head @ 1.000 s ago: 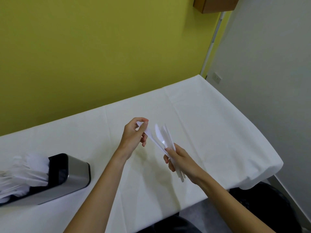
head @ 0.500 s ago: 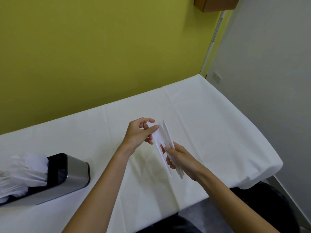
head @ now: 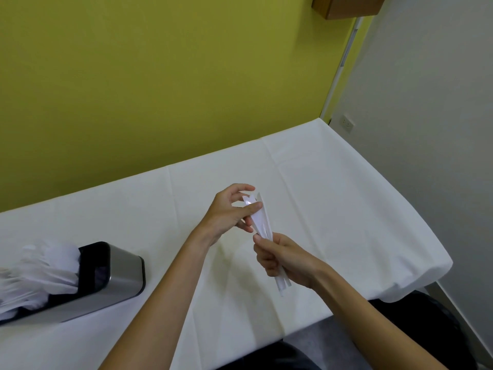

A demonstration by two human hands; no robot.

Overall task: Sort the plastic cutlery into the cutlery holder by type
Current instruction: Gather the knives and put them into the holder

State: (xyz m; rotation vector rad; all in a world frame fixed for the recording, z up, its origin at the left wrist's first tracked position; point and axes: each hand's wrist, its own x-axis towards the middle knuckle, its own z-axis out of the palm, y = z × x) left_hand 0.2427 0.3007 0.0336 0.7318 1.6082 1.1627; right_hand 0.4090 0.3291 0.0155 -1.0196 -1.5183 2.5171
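The right hand (head: 284, 259) grips a small bundle of white cutlery (head: 262, 224) by the handles, fingers curled round them. The handle ends stick out below the fist and the working ends fan up toward the left hand (head: 228, 213). The left hand sits just above and to the left of the right. Its thumb presses on the bundle's upper part and its fingers curl behind, pinching it. Which types are in the bundle cannot be told. Both hands hover above the table (head: 333, 196). Well to the left of the left hand lies the holder (head: 121, 273), with white pieces (head: 40, 271) fanning out of it.
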